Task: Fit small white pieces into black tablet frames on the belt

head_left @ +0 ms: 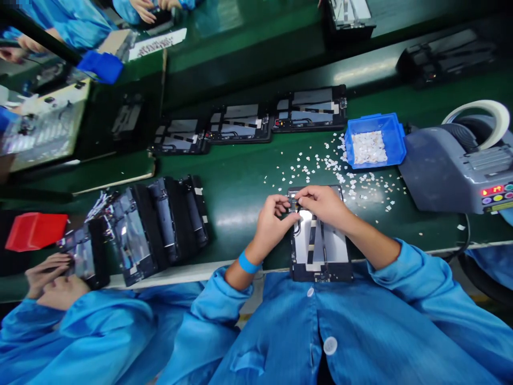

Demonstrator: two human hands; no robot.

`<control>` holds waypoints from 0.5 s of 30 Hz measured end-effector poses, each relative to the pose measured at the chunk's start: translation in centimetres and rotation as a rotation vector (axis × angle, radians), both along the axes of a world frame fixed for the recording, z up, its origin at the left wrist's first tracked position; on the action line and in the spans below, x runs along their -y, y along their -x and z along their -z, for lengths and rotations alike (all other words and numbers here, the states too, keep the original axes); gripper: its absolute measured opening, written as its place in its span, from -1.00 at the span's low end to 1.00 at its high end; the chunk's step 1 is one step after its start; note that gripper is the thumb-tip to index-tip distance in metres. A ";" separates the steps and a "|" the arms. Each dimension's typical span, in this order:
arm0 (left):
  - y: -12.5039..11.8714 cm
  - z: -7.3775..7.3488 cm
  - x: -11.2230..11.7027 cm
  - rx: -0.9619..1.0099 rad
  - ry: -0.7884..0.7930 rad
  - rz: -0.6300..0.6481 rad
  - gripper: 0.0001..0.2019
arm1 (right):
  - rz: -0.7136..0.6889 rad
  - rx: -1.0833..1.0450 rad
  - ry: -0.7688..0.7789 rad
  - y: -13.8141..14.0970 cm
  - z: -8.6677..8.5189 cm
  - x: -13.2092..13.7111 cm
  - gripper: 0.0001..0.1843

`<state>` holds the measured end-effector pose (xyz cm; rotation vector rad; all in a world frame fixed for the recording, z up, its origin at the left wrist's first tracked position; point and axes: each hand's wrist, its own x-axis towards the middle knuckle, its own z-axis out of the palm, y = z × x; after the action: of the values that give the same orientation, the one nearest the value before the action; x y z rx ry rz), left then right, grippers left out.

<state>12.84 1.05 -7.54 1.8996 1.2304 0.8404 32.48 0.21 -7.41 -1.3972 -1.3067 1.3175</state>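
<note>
An opened tablet back panel [320,251] lies on the green bench edge in front of me, its inner parts facing up. My left hand [273,222] grips its upper left corner, fingers curled against the frame. My right hand [323,204] rests over the top edge, fingers pinched together on a small part I cannot make out. A blue wristband [248,263] sits on my left wrist.
A blue bin [395,140] of white scraps stands behind, with several scraps scattered on the green bench [240,182]. A grey tape dispenser [457,166] is at right. Three panels [240,124] lie on the belt. A stack of panels [156,224] and a co-worker's hands [52,275] are at left.
</note>
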 end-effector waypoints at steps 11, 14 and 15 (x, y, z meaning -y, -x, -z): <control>-2.2 -1.0 0.7 0.333 0.469 -0.179 -0.89 | 0.125 0.189 -0.198 0.9 -0.1 1.9 -0.83; -2.1 -0.8 0.7 0.366 0.511 -0.185 -0.84 | 0.140 0.274 -0.248 1.0 0.0 2.2 -0.84; -2.1 -0.7 0.7 0.370 0.516 -0.183 -0.84 | 0.141 0.315 -0.276 1.1 0.1 2.2 -0.84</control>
<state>14.89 0.37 -6.89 1.1770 1.2494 0.8236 31.40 -2.04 -7.51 -1.5077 -1.4997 0.8094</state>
